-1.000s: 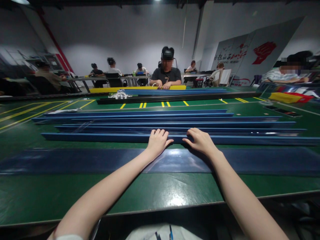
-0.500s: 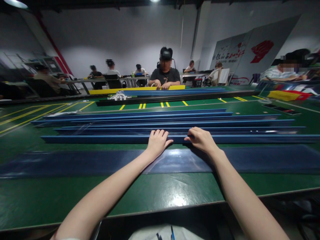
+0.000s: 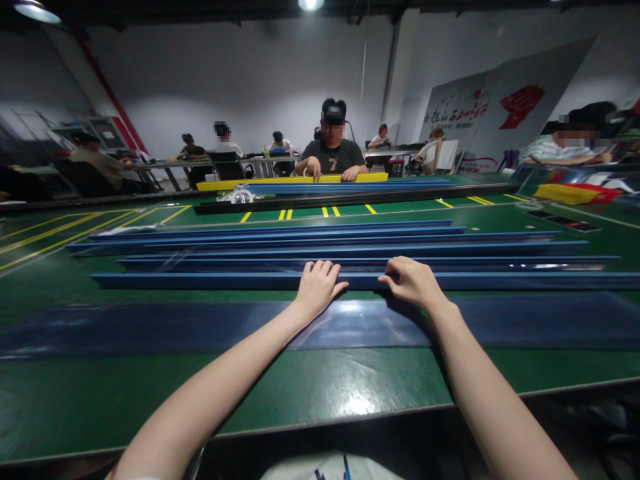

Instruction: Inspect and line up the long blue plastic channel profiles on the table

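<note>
A long blue plastic channel strip (image 3: 200, 281) lies crosswise in front of me, the nearest of several similar strips. My left hand (image 3: 320, 287) grips it near the middle, fingers over its far edge and thumb at its near side. To the right, my right hand (image 3: 413, 281) pinches the same strip between curled fingers and thumb. A second blue strip (image 3: 240, 263) runs close behind it, partly covered by my hands. Nearer my body, a wide, flat, transparent bluish plastic strip (image 3: 175, 327) lies on the green table (image 3: 280, 393), beneath my forearms.
More blue strips (image 3: 350, 231) lie farther back, then a long black strip (image 3: 400, 197). Across the table a co-worker (image 3: 333, 150) handles a yellow strip (image 3: 240, 183). Crumpled clear plastic (image 3: 240, 195) sits beside it. A phone (image 3: 573, 221) and yellow-red packaging (image 3: 575, 193) are at right.
The nearest blue strip and the one behind it have shifted slightly right. My right hand has moved a little right, my left barely. The co-worker's yellow strip has slid right.
</note>
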Demonstrator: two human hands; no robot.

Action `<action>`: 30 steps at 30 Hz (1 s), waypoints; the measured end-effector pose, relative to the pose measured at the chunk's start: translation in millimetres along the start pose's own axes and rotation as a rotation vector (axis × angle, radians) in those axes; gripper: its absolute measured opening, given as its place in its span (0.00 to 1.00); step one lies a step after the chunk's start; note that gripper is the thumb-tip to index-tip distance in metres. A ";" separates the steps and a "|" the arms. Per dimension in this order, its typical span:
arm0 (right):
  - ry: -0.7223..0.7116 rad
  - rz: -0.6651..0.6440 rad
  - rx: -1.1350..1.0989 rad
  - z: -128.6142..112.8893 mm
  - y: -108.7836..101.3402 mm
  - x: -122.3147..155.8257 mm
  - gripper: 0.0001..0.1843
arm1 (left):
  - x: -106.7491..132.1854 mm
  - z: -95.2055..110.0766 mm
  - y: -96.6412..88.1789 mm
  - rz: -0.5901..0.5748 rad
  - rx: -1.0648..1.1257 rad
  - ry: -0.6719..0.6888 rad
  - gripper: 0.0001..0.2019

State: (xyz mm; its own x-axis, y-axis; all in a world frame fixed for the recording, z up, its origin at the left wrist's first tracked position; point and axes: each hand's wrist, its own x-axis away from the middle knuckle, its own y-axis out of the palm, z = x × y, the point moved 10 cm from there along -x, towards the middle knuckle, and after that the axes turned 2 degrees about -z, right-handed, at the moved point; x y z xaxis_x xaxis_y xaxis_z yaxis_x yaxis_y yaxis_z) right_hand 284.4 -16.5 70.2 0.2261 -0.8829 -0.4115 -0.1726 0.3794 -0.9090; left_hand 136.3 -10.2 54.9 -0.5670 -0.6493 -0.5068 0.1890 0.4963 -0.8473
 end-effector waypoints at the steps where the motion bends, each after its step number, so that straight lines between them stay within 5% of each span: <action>1: 0.001 -0.002 0.000 -0.5 0.3 0.0 0.09 | 0.1 -0.6 0.7 -0.004 -0.004 -0.006 0.17; 30: -0.063 -0.112 -0.030 -16.0 17.0 -3.9 0.16 | 0.3 0.1 3.5 -0.018 0.001 0.012 0.15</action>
State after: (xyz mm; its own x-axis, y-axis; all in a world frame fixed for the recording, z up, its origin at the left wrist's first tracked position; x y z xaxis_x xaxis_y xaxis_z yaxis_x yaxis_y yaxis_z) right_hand 265.3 -11.0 57.4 0.3050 -0.9000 -0.3113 -0.1714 0.2696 -0.9476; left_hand 136.9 -8.7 51.8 -0.5797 -0.6514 -0.4895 0.1797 0.4838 -0.8565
